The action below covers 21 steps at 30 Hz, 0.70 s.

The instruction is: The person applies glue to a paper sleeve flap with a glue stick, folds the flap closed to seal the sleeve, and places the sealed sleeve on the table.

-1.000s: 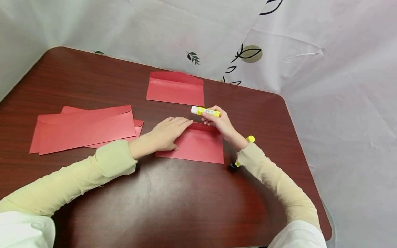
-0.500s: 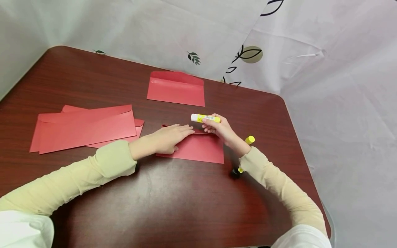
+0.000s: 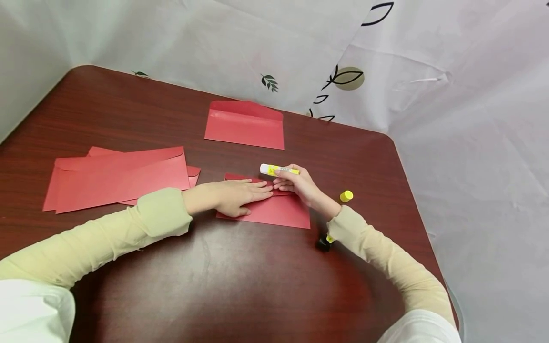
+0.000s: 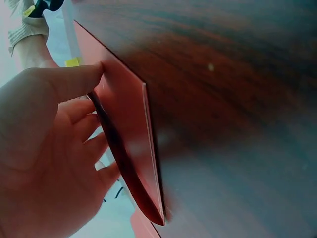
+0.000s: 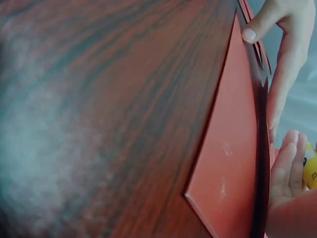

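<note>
A red envelope lies in front of me with its flap folded down toward me. My left hand rests on it with fingers extended over the flap and the thumb on the envelope's body. In the left wrist view, the flap stands slightly raised from the envelope along its edge. My right hand holds a yellow glue stick with a white end, between thumb and fingers. Its other fingers touch the flap near the left fingertips. Only part of the glue stick shows in the right wrist view.
A small yellow cap stands on the table right of my right wrist. Several red envelopes lie overlapping at the left. Another red envelope lies at the back with its flap up. A pale curtain hangs behind the table.
The envelope's flap has gone from raised to folded down toward me. Both hands have come slightly nearer with it, the right hand still holding the glue stick.
</note>
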{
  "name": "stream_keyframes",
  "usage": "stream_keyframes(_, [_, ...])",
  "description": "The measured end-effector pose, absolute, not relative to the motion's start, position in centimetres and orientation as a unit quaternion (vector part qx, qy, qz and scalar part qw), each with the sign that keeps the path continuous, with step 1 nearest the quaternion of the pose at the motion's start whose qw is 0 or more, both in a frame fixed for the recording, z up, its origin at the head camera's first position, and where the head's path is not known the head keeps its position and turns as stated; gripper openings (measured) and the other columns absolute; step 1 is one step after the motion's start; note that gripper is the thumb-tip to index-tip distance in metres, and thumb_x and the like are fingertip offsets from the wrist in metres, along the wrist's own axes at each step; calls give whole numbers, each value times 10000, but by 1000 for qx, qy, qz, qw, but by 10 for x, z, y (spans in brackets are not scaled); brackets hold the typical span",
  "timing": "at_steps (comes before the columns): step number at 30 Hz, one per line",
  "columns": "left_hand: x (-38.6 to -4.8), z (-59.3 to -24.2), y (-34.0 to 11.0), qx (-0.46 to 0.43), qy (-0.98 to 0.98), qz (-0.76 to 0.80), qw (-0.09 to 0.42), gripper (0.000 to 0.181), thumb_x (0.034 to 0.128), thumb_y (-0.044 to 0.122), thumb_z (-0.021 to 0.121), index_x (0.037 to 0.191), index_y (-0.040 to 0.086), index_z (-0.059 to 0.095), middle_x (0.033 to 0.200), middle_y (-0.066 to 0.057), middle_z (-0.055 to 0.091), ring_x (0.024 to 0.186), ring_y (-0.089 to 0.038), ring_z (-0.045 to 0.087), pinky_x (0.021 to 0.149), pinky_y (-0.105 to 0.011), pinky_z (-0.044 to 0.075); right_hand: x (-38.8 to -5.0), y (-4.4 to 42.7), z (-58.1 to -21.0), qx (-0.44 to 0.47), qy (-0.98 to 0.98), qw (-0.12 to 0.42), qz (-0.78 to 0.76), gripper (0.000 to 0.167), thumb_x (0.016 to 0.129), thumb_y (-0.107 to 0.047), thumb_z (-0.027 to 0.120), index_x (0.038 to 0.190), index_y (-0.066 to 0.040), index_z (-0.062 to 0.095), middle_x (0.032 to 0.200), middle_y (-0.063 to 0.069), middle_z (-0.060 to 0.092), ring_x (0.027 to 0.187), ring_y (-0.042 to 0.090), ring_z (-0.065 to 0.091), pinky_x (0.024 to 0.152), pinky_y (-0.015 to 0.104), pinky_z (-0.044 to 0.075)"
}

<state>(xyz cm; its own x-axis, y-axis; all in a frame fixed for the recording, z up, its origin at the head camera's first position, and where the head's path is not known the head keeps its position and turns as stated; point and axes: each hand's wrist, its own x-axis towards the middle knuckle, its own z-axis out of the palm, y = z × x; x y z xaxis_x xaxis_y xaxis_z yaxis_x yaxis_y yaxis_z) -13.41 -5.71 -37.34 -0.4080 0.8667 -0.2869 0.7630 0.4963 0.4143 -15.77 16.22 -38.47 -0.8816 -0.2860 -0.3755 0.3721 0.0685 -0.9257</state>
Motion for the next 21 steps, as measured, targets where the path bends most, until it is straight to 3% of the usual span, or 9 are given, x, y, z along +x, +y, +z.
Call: stream_keyframes(21, [-130,-369,-52,447,846,95,276,702,945,335,574,1533,139,243,1617,-31,161,1509,-219,72,1214,-484,80,-148,160,-401,0,719,197,-667,90,954,-102,552,955,-70,468,723,-15,710,691,73,702,705,211,574])
